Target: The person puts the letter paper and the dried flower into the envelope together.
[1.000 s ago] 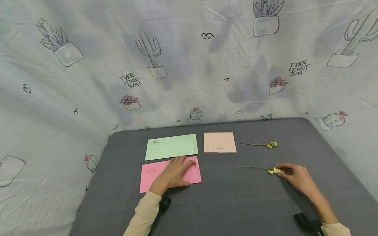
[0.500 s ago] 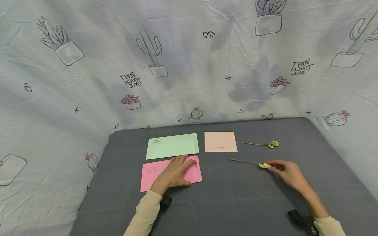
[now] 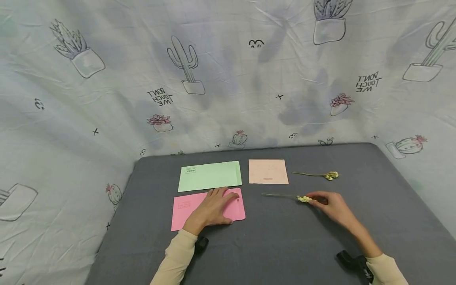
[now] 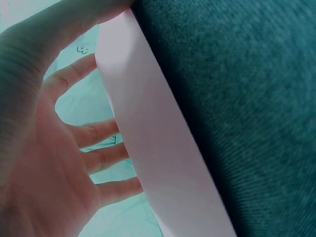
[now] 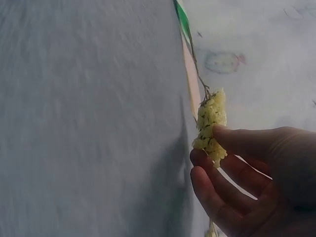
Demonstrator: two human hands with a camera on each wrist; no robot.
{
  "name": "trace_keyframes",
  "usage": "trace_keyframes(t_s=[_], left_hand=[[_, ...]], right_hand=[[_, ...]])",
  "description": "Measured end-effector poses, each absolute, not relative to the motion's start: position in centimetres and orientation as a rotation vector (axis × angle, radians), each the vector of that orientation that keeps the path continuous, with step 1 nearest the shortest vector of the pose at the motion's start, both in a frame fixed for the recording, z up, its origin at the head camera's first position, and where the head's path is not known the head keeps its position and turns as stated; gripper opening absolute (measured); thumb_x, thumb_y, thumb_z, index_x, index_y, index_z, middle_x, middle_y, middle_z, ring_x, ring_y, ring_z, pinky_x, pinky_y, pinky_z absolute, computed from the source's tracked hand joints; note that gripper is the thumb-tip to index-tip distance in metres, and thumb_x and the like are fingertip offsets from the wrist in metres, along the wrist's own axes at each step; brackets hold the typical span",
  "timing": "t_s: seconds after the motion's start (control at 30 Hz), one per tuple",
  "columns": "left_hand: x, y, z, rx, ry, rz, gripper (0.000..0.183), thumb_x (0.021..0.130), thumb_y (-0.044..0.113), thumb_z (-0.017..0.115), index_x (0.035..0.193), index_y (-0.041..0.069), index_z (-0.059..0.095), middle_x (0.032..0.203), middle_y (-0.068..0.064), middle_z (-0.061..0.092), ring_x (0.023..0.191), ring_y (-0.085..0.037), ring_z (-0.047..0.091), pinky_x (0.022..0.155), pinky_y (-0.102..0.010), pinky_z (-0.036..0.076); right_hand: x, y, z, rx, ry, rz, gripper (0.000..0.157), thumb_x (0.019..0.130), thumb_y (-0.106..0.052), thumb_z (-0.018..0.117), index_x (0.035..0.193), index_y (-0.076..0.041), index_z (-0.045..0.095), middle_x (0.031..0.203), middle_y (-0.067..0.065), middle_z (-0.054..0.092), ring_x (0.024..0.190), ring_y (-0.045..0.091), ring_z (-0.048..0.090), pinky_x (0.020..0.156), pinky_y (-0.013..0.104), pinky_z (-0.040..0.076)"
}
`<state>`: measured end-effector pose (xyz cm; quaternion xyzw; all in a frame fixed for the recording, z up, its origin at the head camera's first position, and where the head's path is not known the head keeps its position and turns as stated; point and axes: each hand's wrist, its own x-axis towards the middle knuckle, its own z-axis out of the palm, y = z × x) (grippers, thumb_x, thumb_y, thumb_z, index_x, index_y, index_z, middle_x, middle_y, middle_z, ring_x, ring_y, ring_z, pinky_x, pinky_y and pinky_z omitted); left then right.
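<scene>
My left hand [image 3: 211, 208] rests on a pink envelope [image 3: 183, 213], its fingers spread and fairly straight. In the left wrist view, its fingertips touch the flat pale envelope [image 4: 148, 118] and the thumb lies at the upper corner. My right hand [image 3: 331, 206] pinches a dried yellow flower [image 3: 304, 198] by its blossom end, thumb against fingers, with the thin stem pointing left. Close up in the right wrist view, the small clustered blossoms [image 5: 212, 113] show between thumb and fingertips. A second dried flower [image 3: 331, 175] lies on the table farther back.
A green envelope [image 3: 210, 177] lies just behind the pink one. To its right is a peach-coloured envelope [image 3: 268, 171]. Everything lies on a dark grey table [image 3: 270, 253], with a cactus-print cloth [image 3: 228, 99] hanging behind it.
My right hand has moved left, carrying the dried flower toward the pink envelope. The left hand has stayed on the pink envelope, and the view has shifted slightly.
</scene>
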<state>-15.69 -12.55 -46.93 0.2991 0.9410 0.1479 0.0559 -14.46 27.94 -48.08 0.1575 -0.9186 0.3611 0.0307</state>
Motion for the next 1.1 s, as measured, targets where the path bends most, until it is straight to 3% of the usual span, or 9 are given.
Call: trace_keyframes(t_s=[0.37, 0.7, 0.93, 1.1], left_hand=[[-15.8, -12.5, -46.9, 0.863, 2.841, 0.420, 0.075, 0.070, 0.039, 0.086, 0.136, 0.028, 0.051, 0.139, -0.014, 0.046, 0.131, -0.033, 0.041, 0.110, -0.052, 0.030], [-15.8, -12.4, -47.0, 0.892, 2.853, 0.420, 0.075, 0.070, 0.039, 0.086, 0.136, 0.027, 0.051, 0.134, -0.011, 0.048, 0.127, -0.031, 0.044, 0.108, -0.051, 0.032], [-15.8, -12.4, -46.9, 0.877, 2.847, 0.406, 0.077, 0.070, 0.040, 0.086, 0.137, 0.029, 0.050, 0.136, -0.011, 0.048, 0.128, -0.031, 0.043, 0.109, -0.051, 0.032], [-15.8, -12.4, -46.8, 0.884, 2.851, 0.411, 0.076, 0.070, 0.040, 0.086, 0.136, 0.028, 0.050, 0.134, -0.010, 0.048, 0.127, -0.030, 0.043, 0.108, -0.051, 0.033]], right_hand=[[-15.9, 24.7, -48.6, 0.583, -2.871, 1.206, 0.019, 0.091, -0.012, 0.069, 0.109, -0.006, 0.073, 0.102, 0.006, 0.073, 0.088, 0.016, 0.069, 0.073, 0.029, 0.055], [-16.5, 22.5, -48.8, 0.668, -2.865, 1.269, 0.019, 0.092, -0.011, 0.069, 0.109, -0.005, 0.073, 0.103, 0.006, 0.073, 0.087, 0.012, 0.068, 0.072, 0.028, 0.055], [-16.9, 21.5, -48.6, 0.707, -2.878, 1.284, 0.021, 0.092, -0.014, 0.068, 0.110, -0.005, 0.073, 0.104, 0.007, 0.072, 0.090, 0.019, 0.069, 0.075, 0.030, 0.055], [-17.1, 20.8, -48.6, 0.730, -2.875, 1.304, 0.021, 0.092, -0.016, 0.069, 0.110, -0.006, 0.073, 0.104, 0.006, 0.072, 0.089, 0.017, 0.068, 0.075, 0.030, 0.055]])
